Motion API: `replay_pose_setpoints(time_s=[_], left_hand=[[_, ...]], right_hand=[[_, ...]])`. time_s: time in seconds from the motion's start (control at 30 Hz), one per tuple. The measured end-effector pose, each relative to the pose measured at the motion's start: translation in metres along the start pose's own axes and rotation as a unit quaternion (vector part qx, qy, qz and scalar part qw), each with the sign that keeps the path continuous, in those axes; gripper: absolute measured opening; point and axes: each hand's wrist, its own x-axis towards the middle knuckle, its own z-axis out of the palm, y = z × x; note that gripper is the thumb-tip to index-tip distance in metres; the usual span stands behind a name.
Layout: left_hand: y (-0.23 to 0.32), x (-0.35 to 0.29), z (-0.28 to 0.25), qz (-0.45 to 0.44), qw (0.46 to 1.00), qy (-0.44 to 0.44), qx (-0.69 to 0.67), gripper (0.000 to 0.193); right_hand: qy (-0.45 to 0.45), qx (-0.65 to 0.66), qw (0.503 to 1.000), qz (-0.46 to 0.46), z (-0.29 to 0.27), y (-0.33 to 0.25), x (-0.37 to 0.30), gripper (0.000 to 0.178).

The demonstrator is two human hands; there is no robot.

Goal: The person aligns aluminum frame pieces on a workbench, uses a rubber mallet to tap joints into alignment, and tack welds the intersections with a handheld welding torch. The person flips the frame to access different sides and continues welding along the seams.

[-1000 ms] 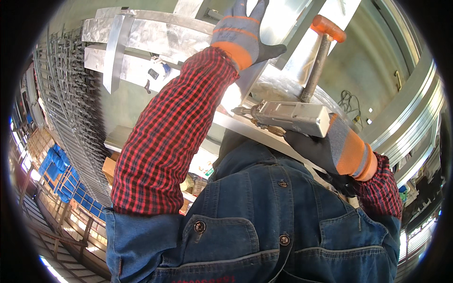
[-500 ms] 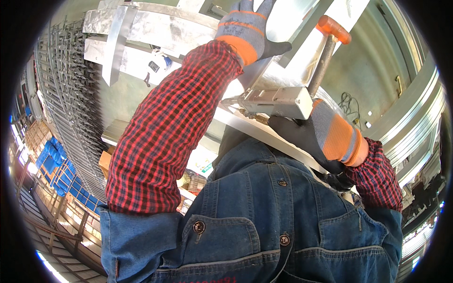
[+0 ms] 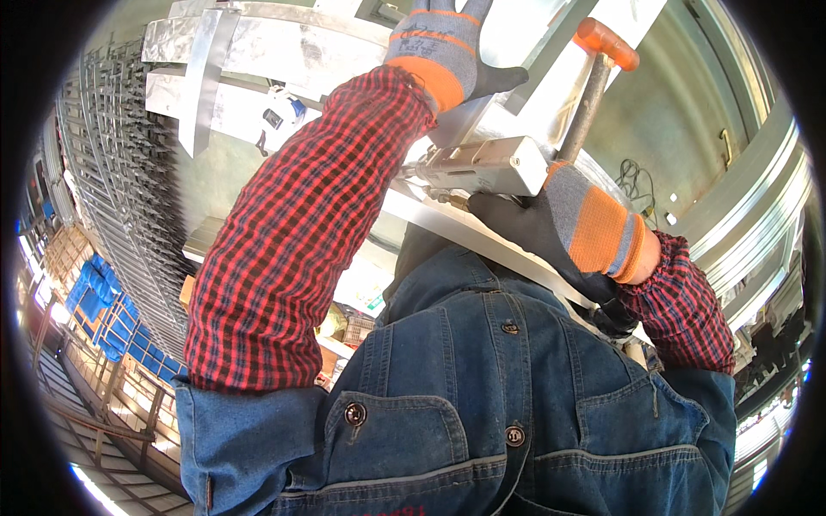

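Note:
My right hand (image 3: 572, 225), in a grey, orange and black glove, is closed around a silver hand-held power tool (image 3: 486, 166). The tool's narrow nose points left, over a pale metal profile (image 3: 508, 241); its handle is hidden by my glove. At the top edge, my left hand (image 3: 440, 53) wears a matching glove. Its fingers are spread and their tips run out of view, over bright metal parts; whether it presses on them I cannot tell. A mallet with an orange head (image 3: 607, 45) and a wooden handle lies just beyond the tool.
Long metal strips (image 3: 275, 47) lie at the upper left, with a small white and blue object (image 3: 282, 110) near them. A dense rack of grey metal bars (image 3: 120, 189) stands at far left. Silver profiles (image 3: 748, 228) run along the right, near a coiled dark cable (image 3: 634, 182).
The tool and my right hand have shifted slightly left and up in the picture. My left hand has moved a little left, its fingers still spread.

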Motion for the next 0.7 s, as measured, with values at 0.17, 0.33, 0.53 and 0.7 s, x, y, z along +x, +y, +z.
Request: replay_pose_setpoints(time_s=[0.17, 0.33, 0.53, 0.7], left_hand=[[0.005, -0.005, -0.013, -0.003, 1.000, -0.003, -0.004, 0.123], [0.002, -0.001, -0.003, 0.001, 1.000, 0.020, 0.014, 0.122], [0.004, -0.002, -0.006, -0.004, 1.000, 0.003, -0.003, 0.122], [0.008, -0.007, -0.004, 0.004, 1.000, 0.021, 0.016, 0.120]], right_hand=[[-0.014, -0.008, 0.999, 0.039, 0.002, -0.003, 0.004, 0.041], [-0.015, -0.006, 1.000, -0.013, 0.002, -0.001, 0.004, 0.038], [-0.017, -0.028, 0.998, -0.050, 0.004, 0.003, 0.008, 0.036], [-0.022, -0.041, 0.998, -0.037, 0.001, 0.001, 0.004, 0.036]])
